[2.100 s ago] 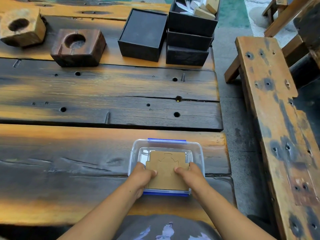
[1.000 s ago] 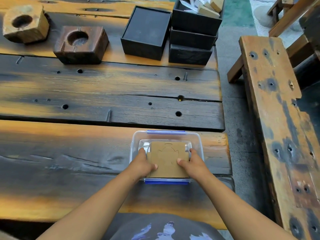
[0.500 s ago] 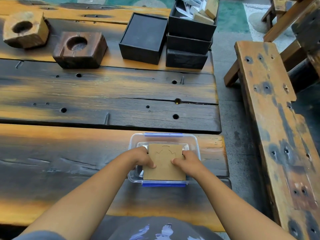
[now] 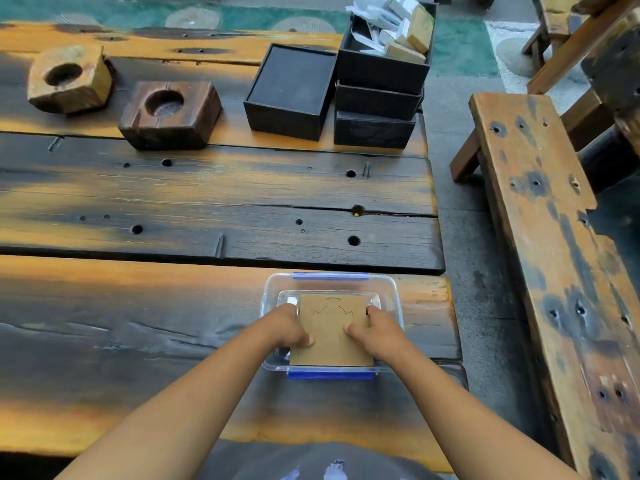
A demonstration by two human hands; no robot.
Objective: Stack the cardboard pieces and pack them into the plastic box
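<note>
A clear plastic box (image 4: 393,292) with blue clips stands near the table's front right corner. A brown stack of cardboard pieces (image 4: 331,332), with a cut outline on its top sheet, sits tilted in the box, its near edge resting on the box's front rim. My left hand (image 4: 287,327) grips the stack's left side, thumb on top. At the stack's right side my right hand (image 4: 375,329) holds it the same way. How many pieces the stack holds cannot be told.
Two wooden blocks with round hollows (image 4: 69,77) (image 4: 169,112) and several black boxes (image 4: 291,91) (image 4: 381,81) stand at the back of the plank table (image 4: 173,202). A wooden bench (image 4: 554,254) runs along the right, across a strip of floor.
The cardboard stack has gone from lying flat in the box to tilted, with its near edge up on the front rim. Both hands slid further along its sides.
</note>
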